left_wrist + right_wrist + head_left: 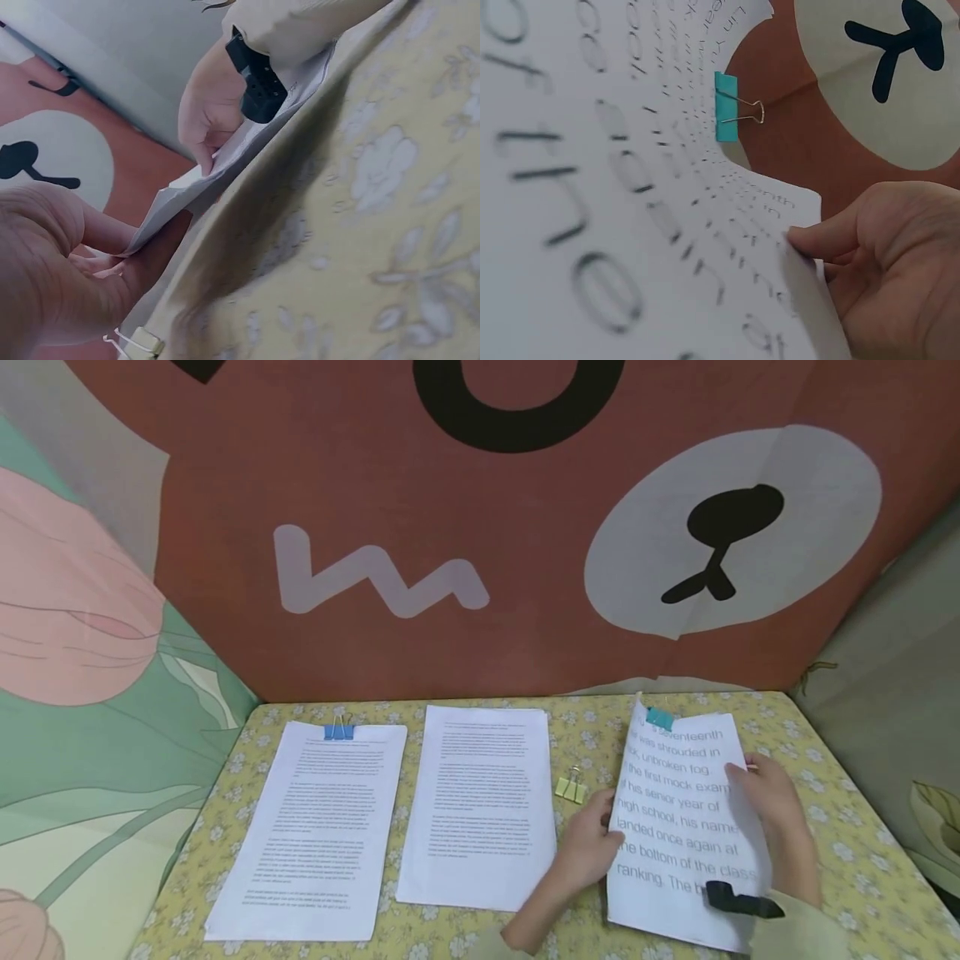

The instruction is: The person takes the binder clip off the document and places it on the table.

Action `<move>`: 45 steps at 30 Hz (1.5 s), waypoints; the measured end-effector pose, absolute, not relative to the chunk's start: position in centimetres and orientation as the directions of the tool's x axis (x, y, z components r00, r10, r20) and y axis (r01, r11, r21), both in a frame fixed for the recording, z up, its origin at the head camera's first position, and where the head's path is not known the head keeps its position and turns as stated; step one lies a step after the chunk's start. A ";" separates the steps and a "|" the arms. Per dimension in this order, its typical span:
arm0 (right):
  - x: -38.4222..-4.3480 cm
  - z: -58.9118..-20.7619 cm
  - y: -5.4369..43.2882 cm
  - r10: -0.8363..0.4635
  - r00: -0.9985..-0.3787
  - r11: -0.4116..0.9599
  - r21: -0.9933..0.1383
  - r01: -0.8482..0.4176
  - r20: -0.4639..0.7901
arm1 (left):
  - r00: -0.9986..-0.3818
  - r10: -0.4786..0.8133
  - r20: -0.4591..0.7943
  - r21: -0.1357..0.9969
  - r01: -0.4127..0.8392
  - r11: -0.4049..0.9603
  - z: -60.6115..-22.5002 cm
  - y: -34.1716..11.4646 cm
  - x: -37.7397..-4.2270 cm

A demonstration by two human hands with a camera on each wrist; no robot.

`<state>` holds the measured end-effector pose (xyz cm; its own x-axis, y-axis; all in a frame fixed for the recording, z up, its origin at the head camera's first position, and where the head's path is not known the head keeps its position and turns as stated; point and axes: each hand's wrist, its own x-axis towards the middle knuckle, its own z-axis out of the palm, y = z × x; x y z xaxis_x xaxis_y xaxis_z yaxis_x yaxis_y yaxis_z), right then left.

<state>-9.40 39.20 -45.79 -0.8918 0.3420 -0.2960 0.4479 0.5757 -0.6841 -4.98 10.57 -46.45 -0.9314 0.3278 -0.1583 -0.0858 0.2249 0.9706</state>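
Note:
A stack of paper with large print (675,827) is on the right of the table, a teal binder clip (660,719) on its top edge. My left hand (588,839) pinches the stack's left edge, thumb on the printed face. On the opposite side my right hand (776,789) pinches the right edge, thumb in front and fingers behind. In the right wrist view the sheets bow between the teal clip (727,106) and the right hand (889,255). The left wrist view has the near edge of the paper (161,210) tilted up from the cloth.
A yellow binder clip (572,787) lies just left of the held stack. Beside it is a small-print stack without a visible clip (480,877). Farther left lies another stack (300,918) with a blue binder clip (339,732). A flowered cloth (247,785) covers the table, backed by a printed curtain (525,652).

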 end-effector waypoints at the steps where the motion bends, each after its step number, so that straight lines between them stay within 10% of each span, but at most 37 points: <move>1: -9.4 -45.7 39.0 0.354 -0.892 0.564 -0.697 0.442 -0.280 | -0.930 0.328 -0.165 0.972 -0.097 0.213 -46.3 10.4 -5.0; 17: -9.9 -42.7 34.5 0.461 -0.863 0.325 -0.865 0.381 -0.207 | -0.948 0.276 -0.157 0.984 -0.127 0.123 -43.6 6.8 -6.9; 45: -9.4 -40.4 29.9 0.021 -0.999 0.346 -0.937 0.043 -0.038 | -0.967 0.118 -0.224 0.974 -0.226 -0.001 -42.9 1.8 -9.1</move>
<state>-9.44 29.88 -40.41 -0.9990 0.0214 -0.0382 0.0432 0.3456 -0.9374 -9.06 1.76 -42.91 -0.9673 0.1183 -0.2242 -0.2259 -0.0012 0.9741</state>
